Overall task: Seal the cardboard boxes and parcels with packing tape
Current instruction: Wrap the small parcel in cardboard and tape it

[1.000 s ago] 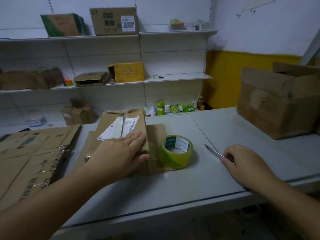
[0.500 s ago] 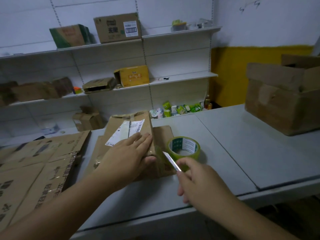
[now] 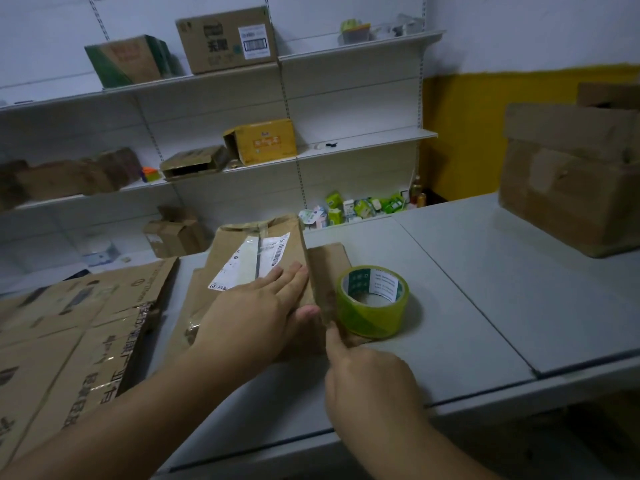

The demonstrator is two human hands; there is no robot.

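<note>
Head view: showed one brown parcel (image 3: pixel 230 245) lying on the grey table (image 3: pixel 485 292), pinned flat under one left hand (image 3: pixel 249 317) with fingers straight. Showed one yellow-green tape roll (image 3: pixel 379 322) just right of it. Found one right hand (image 3: pixel 370 379) touching the parcel's near right corner; could not tell its grip.

Dim, bluish light; soft blur, edges bowed.

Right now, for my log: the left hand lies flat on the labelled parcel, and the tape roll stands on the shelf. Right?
No: the head view shows the tape roll on the table beside the parcel, not the shelf. The rest holds.
</note>
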